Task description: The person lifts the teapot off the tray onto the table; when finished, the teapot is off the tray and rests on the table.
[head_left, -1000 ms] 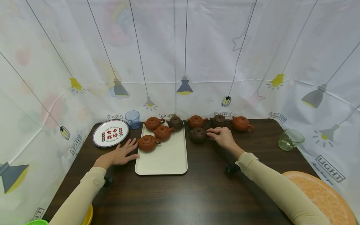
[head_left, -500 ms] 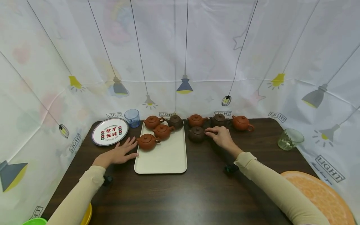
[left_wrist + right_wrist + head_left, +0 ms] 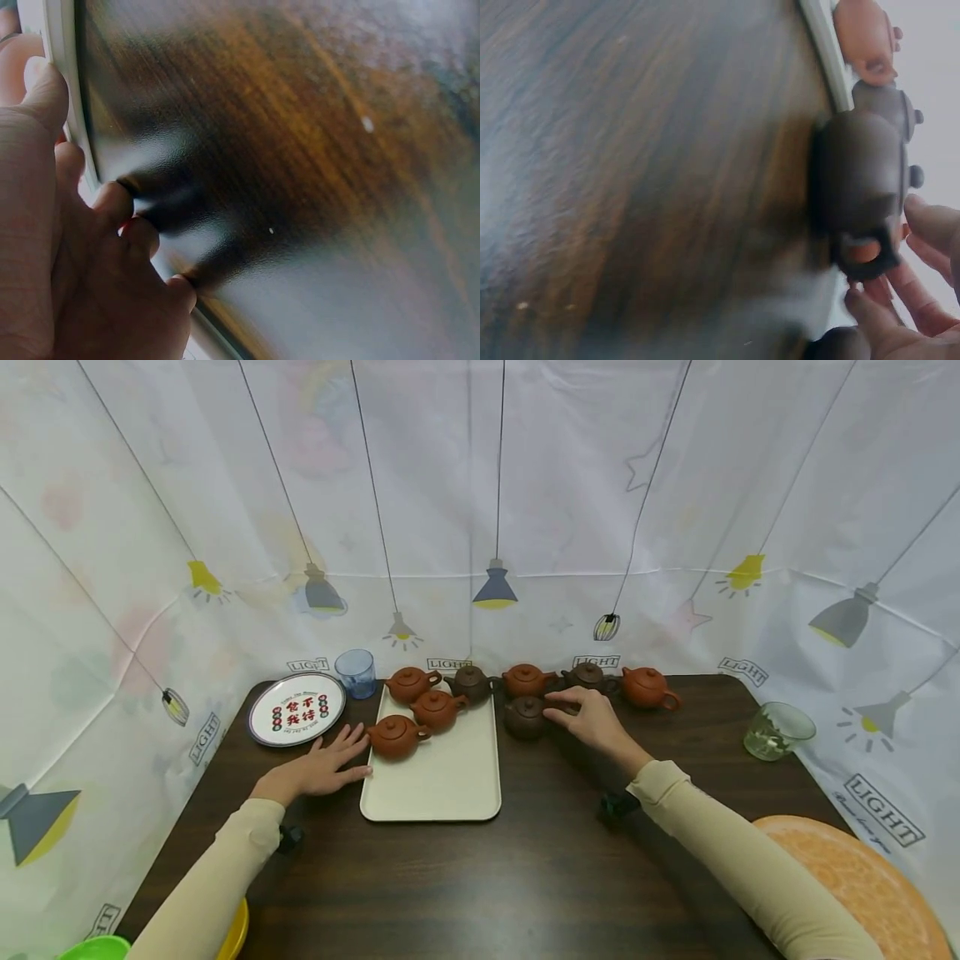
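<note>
Head view showed a dark wooden table bearing a cream tray left of centre, its long axis running away from the person. Three red-brown teapots and one dark one stood at the tray's far end; three more pots stood in a row on the bare wood to its right.

The dark teapot stood on the table just beside the tray's right edge, in front of that row. Its handle pointed right, toward the right hand; spout and tray lay to its left.

The right hand was plainly the nearer one. Its fingertips were at the handle loop in the right wrist view, thumb below and fingers above; whether they had closed into a firm pinch could not be told through the blur.

The left hand lay flat on the wood, fingers straight and spread, holding nothing, its fingertips touching the tray's left rim, well apart from the dark teapot.
</note>
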The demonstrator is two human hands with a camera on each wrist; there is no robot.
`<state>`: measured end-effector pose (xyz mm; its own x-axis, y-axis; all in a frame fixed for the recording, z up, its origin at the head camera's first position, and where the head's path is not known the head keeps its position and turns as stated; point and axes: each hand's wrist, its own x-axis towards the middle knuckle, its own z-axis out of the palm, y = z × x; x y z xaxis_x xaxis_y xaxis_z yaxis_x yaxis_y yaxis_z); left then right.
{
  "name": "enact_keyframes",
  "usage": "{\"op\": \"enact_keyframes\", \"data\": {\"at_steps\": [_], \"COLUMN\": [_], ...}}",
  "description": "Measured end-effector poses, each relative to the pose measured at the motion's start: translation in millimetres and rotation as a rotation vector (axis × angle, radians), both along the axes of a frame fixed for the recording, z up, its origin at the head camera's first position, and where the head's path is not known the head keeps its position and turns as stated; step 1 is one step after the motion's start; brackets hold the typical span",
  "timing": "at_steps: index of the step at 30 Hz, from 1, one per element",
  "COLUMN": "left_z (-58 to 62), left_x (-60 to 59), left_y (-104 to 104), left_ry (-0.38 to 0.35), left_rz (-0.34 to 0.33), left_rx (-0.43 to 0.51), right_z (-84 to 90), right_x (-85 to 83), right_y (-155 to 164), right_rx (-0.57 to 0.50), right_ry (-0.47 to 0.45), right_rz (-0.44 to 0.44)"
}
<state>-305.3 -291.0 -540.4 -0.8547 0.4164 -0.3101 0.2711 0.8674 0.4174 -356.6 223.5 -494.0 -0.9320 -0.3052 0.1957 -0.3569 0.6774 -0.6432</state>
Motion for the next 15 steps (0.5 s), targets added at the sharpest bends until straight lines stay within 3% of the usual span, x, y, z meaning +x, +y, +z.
{"op": "enact_keyframes", "data": {"at_steps": [3,10,15], "left_z": [0.5,-0.6,0.8], "left_x": [-1.6,-1.9,-0.9], "left_y": [-0.9,-0.8,0.3], "left_ry": [0.008,-0.001,0.001], "left_rz": [-0.003,0.006,0.002], "left_rx": [0.017,0.0,0.011], "right_z": [7.7,20.3,23.1], "right_x": [0.5,1.5,6.6], "right_y": [-8.5,-47.5,-84.8], "right_rx": [-0.027,-0.053,-0.066], "right_ry": [0.013,0.158,0.187], "right_rz": [0.023,0.055,0.144]}}
